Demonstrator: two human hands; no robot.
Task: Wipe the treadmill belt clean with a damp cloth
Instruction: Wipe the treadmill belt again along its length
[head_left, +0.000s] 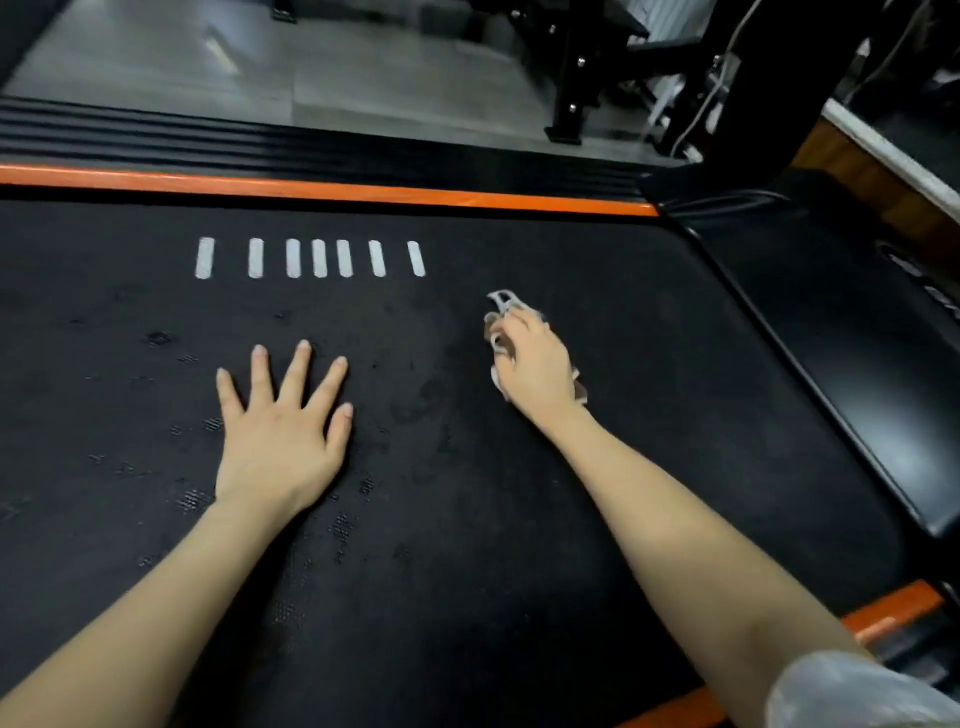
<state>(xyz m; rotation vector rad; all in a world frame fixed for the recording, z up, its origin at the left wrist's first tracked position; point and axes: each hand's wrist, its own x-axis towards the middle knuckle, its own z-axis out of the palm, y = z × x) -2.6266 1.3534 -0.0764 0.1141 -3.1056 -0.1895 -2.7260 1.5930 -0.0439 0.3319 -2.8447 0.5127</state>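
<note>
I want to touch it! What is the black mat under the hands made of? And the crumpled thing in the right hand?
The treadmill belt looks like matte black rubber over a woven backing: worn spots show a fine mesh. The cloth gripped by the right hand looks like thin, soft fabric, white and brown, bunched in folds. It could be a wipe instead.

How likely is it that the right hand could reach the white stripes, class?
Probably yes: the right hand, gripping the cloth, lies near the white stripes, with only bare belt between.
</note>
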